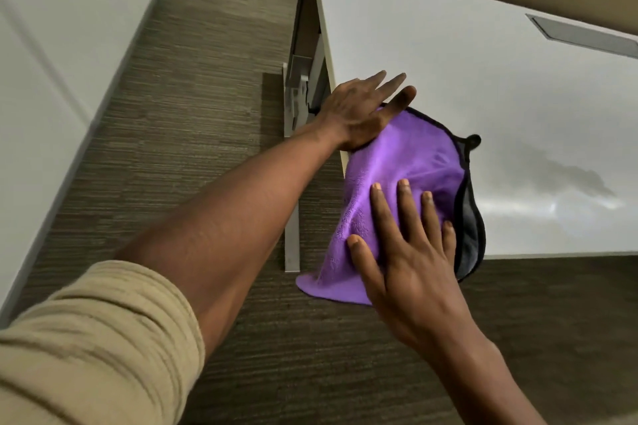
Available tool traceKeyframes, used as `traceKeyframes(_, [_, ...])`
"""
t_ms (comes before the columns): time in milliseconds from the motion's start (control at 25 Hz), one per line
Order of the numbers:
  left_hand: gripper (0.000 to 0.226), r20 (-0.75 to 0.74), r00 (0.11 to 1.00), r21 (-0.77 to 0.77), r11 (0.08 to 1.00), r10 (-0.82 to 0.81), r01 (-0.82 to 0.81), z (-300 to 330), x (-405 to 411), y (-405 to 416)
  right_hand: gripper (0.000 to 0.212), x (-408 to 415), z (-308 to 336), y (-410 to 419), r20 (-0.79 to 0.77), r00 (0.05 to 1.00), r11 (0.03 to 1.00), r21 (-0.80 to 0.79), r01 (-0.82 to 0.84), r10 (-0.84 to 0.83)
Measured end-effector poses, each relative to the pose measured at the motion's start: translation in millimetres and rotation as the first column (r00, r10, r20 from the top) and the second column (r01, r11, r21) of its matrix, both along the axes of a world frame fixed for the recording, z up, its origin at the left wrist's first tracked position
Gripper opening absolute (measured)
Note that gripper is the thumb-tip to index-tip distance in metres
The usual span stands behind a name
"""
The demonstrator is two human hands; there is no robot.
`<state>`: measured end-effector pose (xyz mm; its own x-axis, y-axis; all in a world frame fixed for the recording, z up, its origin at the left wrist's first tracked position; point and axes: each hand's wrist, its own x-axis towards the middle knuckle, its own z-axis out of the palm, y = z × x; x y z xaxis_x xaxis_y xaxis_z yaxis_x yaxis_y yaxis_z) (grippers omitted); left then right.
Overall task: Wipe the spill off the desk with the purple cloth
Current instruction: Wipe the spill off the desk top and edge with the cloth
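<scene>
Cloth: purple microfibre cloth (pixel 404 162) draped over white table (pixel 448 55) corner.
Hands: left hand (pixel 362 114) and right hand (pixel 407 252) flat, fingers spread, pressing cloth, gripping nothing.
Spill: faint wet streak (pixel 569 176) just beside cloth.

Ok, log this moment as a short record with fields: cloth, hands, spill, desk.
cloth: purple microfibre cloth with black edging, draped over the desk's corner, partly hanging off
left hand: flat, open, pressing the cloth's far end
right hand: flat, fingers spread on the cloth
spill: thin wet streak right of the cloth, uncovered
desk: white desk top

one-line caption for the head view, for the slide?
Both hands, left and right, press the purple cloth flat over the white desk's corner, beside the spill.
</scene>
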<state>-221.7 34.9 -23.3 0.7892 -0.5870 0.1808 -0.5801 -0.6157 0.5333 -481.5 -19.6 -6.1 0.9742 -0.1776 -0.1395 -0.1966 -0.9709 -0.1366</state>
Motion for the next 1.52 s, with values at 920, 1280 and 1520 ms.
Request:
traceKeyframes(920, [0.079,-0.082,0.997,-0.105,0.994,-0.011,0.002,12,-6,3,0.071,48,1,27,0.19,0.977,0.995,-0.009,0.097,-0.094])
traceKeyframes(1280, [0.076,-0.327,0.942,-0.271,0.963,-0.078,-0.014,20,-5,8,0.065,43,-8,44,0.191,0.979,0.988,-0.129,0.09,-0.064])
traceKeyframes(1520, [0.07,-0.348,0.933,-0.258,0.966,-0.092,0.0,29,-11,11,0.051,63,6,26,0.167,0.985,0.999,-0.028,-0.027,0.032])
